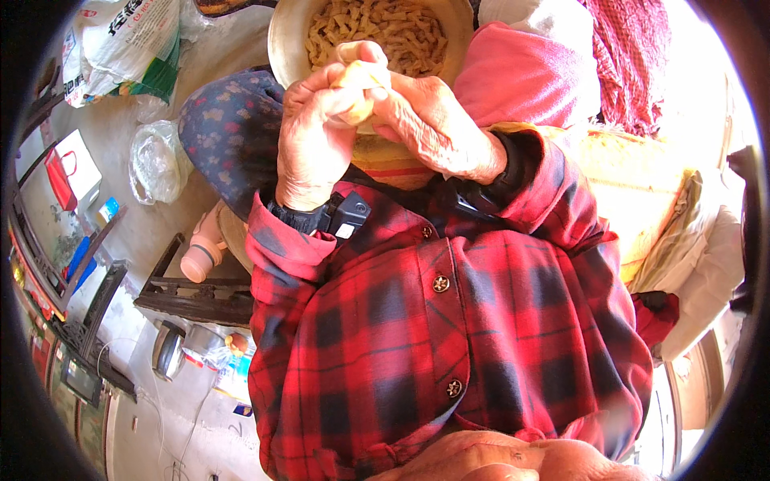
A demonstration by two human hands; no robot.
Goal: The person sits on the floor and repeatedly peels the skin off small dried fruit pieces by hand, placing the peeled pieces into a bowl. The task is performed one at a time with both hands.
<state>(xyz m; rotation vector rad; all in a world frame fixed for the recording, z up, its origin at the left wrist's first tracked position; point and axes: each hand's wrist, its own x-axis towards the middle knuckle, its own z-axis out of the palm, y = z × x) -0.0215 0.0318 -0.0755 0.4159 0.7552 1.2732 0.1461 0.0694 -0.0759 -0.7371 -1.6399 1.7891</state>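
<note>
Both my hands meet above the near edge of a wide pale bowl (282, 48). Between their fingers is a small, pale yellow, smooth piece (362, 78); its exact kind does not show. My left hand (314, 140) wraps its fingers round the piece from the left. From the right, my right hand (439, 128) pinches the same piece with thumb and fingers, which partly cover it. Inside the bowl lies a heap of yellow-brown strips (385, 36). Each of my wrists wears a black band, and a small black device (350, 213) sits on the left one.
A pink cloth (525, 76) lies right of the bowl, with a red checked cloth (630, 68) beyond. To the left are a clear plastic bag (158, 163), a printed sack (120, 52), a pink bottle (204, 252) and a dark wooden frame (196, 301).
</note>
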